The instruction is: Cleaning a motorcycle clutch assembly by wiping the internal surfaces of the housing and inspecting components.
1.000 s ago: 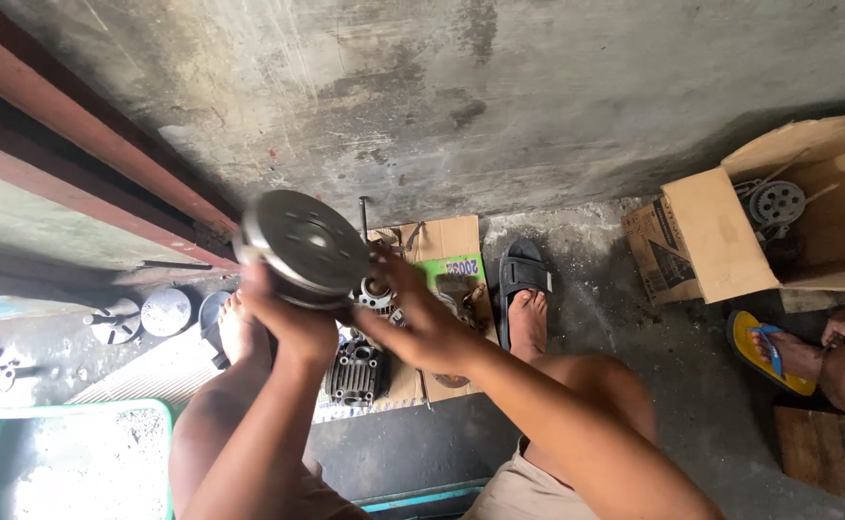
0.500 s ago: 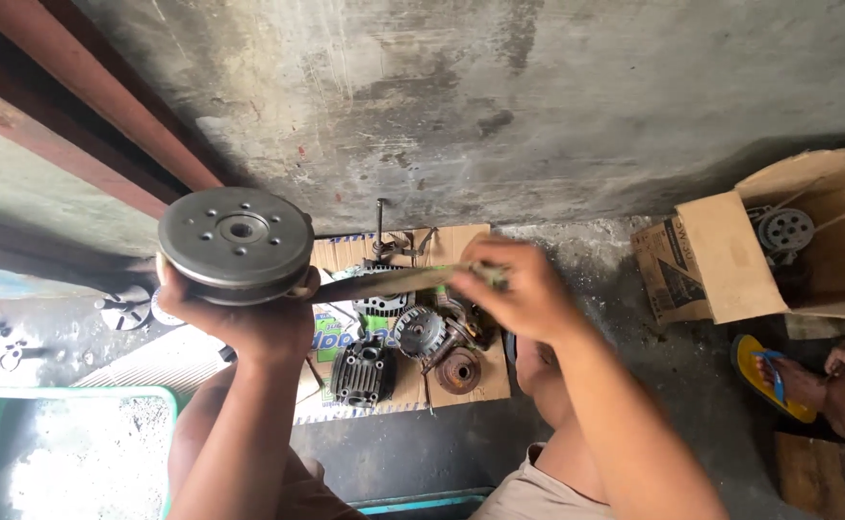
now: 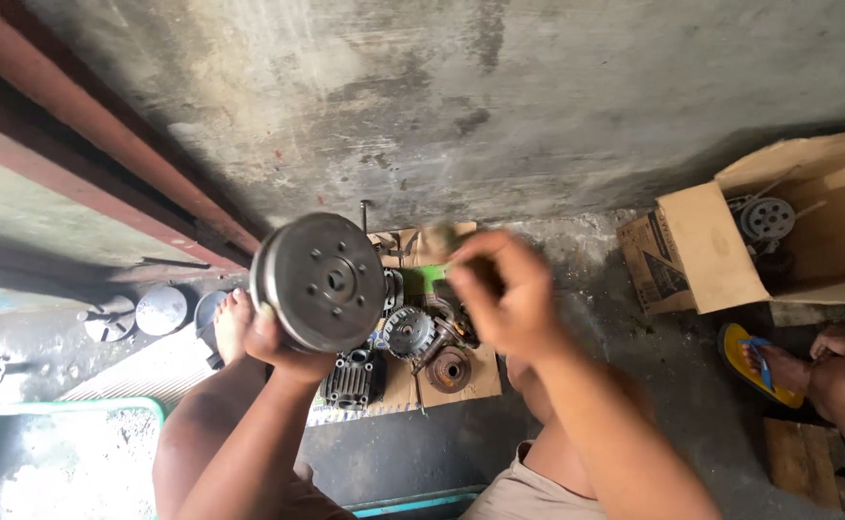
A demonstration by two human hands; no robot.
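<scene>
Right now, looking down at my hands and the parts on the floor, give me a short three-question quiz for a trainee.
1. True or false: the left hand holds the round metal drum up off the floor.
2. Where does the finned engine block lie? A) inside the cardboard box B) on the flat cardboard sheet below the drum C) in the green tub
3. Fill in: the foot at the right edge, belonging to someone else, wears a ____ sandal.

Key: 1 true; 2 B; 3 yellow. The right hand is blurred, so what its grip holds cannot be told.
</scene>
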